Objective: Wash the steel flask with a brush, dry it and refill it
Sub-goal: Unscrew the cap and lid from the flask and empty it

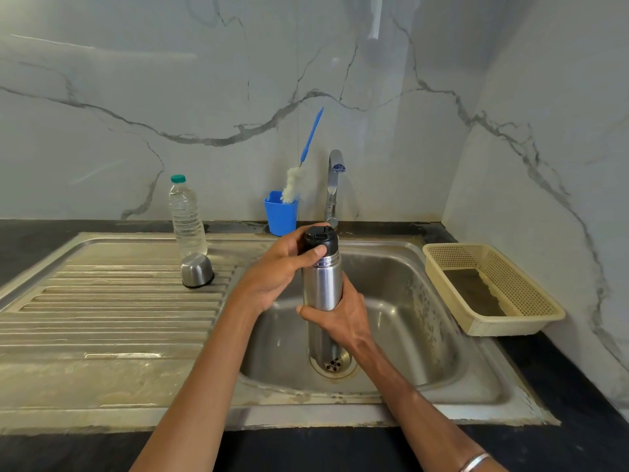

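We hold the flask (321,284) over the sink (442,335), ready to open.
Our right hand (343,315) wraps its body to steady it; our left hand (282,267) curls round the black stopper (320,240) above.

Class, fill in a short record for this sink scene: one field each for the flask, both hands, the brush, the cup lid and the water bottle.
flask: steel flask upright over sink basin, black stopper on
left hand: grips stopper
right hand: grips flask body
brush: bottle brush standing in blue holder
cup lid: steel cup inverted on drainboard
water bottle: capped, behind cup
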